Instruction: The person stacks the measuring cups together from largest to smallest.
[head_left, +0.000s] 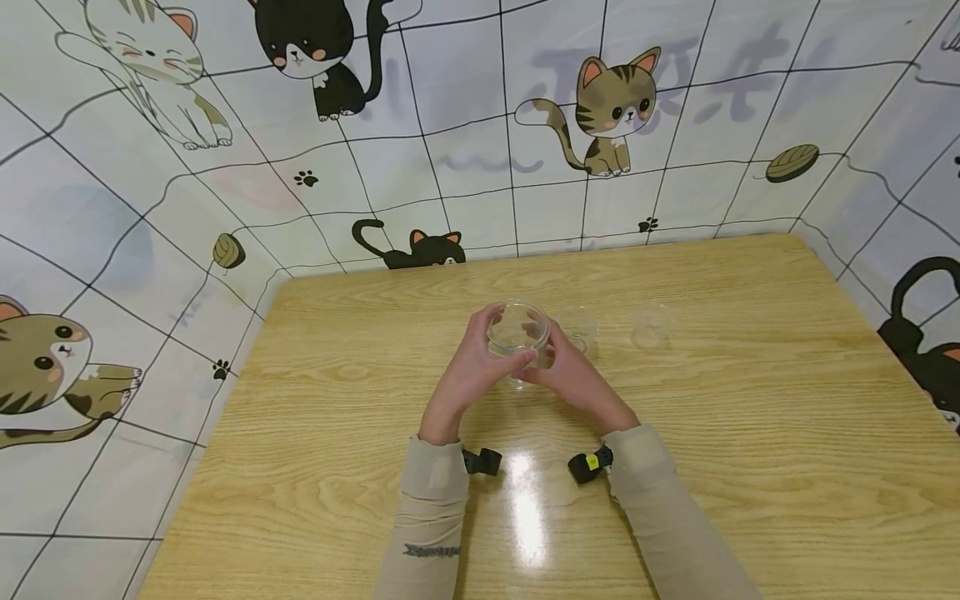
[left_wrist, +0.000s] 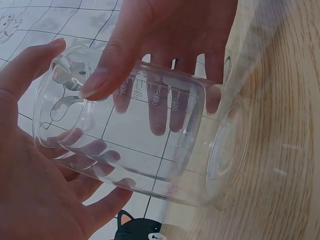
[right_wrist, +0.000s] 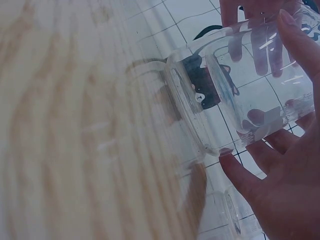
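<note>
Both hands hold a clear glass beaker [head_left: 519, 327] upright near the middle of the wooden table. My left hand [head_left: 471, 360] curves round its left side, and my right hand [head_left: 572, 372] round its right, thumbs on the side facing me. A printed volume scale runs down the wall of this beaker [left_wrist: 140, 145] in the left wrist view, its rim at the left and its base toward the tabletop. Seen from the right wrist, the beaker's lower end [right_wrist: 220, 107] is close over the wood, fingers spread along its wall.
Just right of the hands stands a small clear glass piece [head_left: 582, 322] with what looks like a handle. Farther right is another low clear glass piece [head_left: 651, 327], faint against the table [head_left: 750, 400]. A cat-patterned sheet [head_left: 480, 158] closes off the back and sides.
</note>
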